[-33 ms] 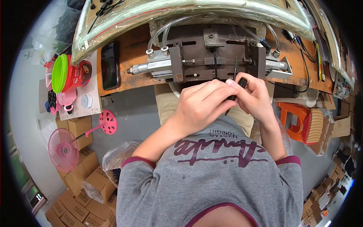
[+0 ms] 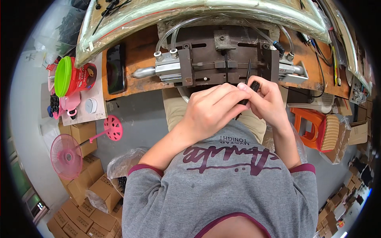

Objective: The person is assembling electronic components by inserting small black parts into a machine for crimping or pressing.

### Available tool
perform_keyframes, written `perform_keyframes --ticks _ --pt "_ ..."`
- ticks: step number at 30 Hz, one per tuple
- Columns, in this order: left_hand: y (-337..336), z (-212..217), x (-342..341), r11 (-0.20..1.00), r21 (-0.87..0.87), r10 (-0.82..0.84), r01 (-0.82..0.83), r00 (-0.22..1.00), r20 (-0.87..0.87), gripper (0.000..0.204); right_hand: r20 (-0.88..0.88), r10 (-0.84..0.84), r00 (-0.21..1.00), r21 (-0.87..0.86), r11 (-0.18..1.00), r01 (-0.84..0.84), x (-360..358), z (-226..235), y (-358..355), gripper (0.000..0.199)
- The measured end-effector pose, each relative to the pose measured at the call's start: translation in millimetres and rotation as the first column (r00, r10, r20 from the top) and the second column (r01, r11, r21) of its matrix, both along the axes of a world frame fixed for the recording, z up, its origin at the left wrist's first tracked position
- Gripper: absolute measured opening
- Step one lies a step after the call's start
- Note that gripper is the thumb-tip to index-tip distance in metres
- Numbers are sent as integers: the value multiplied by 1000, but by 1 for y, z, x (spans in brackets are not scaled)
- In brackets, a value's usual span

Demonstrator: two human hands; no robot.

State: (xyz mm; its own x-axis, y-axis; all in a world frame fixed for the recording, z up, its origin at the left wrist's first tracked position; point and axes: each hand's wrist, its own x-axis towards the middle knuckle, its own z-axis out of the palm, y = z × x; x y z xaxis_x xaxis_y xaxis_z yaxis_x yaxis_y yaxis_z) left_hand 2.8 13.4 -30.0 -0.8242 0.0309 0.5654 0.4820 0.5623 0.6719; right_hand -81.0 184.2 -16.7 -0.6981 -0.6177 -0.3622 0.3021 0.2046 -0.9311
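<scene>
Both hands meet in front of the metal fixture, fingers closed around small black parts. My left hand pinches a black piece at its fingertips, mostly covered by the fingers. In my right hand, a small black plastic part shows between thumb and curled fingers. A thin dark rod sticks up beside it; whether these pieces are joined I cannot tell. Just beyond stands the dark steel fixture, with a silver air cylinder on its left and another cylinder on its right. A thin black piece sits upright at its middle.
Clear air hoses run behind the fixture on the wooden bench. A phone and a red tub with green rim lie left. A pink fan stands below, near cardboard boxes. An orange stool is at right.
The left cylinder's outer end and its rod at the fixture turn from sharp to motion-blurred. The thin dark rod at my right hand tilts slightly rightward. Both hands stay almost in place.
</scene>
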Motion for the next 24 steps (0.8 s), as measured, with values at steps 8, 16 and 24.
perform_keyframes --ticks 8,16,24 --pt "-5 -12 8 986 -88 153 -142 979 132 27 -106 -234 967 -269 942 198 -15 3 19 17" --pt "3 -28 -4 809 -536 248 -243 967 -64 24 -138 -245 960 -527 839 139 -6 18 19 65" --pt "-3 -22 -9 757 -629 206 -177 978 -26 25 -345 -279 896 -401 907 128 3 30 14 46"
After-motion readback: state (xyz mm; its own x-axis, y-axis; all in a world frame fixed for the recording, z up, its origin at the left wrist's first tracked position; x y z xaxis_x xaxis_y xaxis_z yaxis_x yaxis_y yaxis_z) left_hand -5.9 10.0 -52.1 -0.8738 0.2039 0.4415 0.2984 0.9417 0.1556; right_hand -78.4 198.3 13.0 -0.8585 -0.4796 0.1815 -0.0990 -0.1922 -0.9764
